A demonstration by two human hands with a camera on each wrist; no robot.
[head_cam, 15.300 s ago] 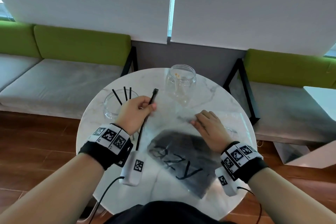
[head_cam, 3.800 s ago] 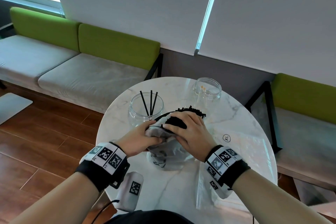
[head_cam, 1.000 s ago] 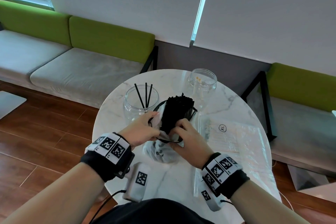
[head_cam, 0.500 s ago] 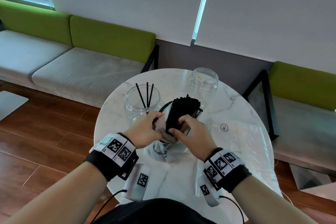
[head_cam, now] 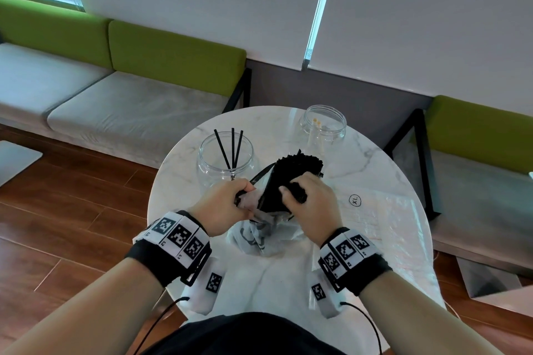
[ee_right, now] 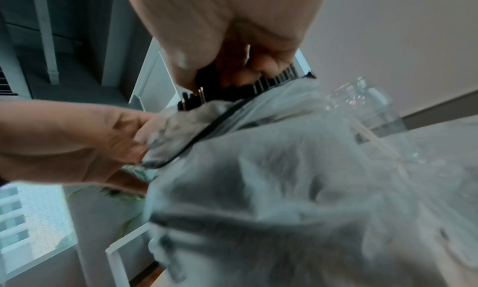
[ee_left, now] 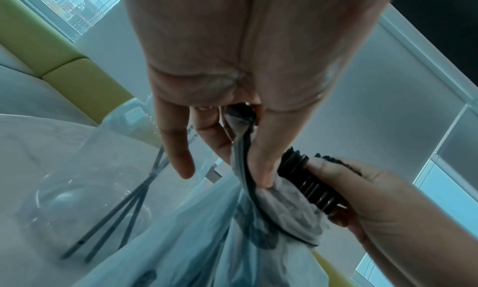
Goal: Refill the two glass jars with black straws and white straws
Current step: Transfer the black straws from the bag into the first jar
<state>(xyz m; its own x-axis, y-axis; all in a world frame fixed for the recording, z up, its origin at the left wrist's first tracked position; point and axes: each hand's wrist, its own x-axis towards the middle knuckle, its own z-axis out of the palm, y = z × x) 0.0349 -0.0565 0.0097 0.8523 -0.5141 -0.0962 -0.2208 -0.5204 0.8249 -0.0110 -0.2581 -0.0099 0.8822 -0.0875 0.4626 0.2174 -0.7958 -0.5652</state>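
Marble table [head_cam: 375, 158]: R hand [head_cam: 313, 204] fingers clamp black straws [head_cam: 291, 173], L hand [head_cam: 225, 204] pinches bag [head_cam: 259, 236]; jar [head_cam: 226, 161] beside.

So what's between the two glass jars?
Head view: the black straw bundle, tips up, gripped by the right hand, partly sits between the left jar and right jar; otherwise bare table.

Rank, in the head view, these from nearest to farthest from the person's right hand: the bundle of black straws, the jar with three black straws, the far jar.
1. Bundle of black straws: in the right hand.
2. Jar with three black straws: to its left.
3. Far jar: at the table's back edge.
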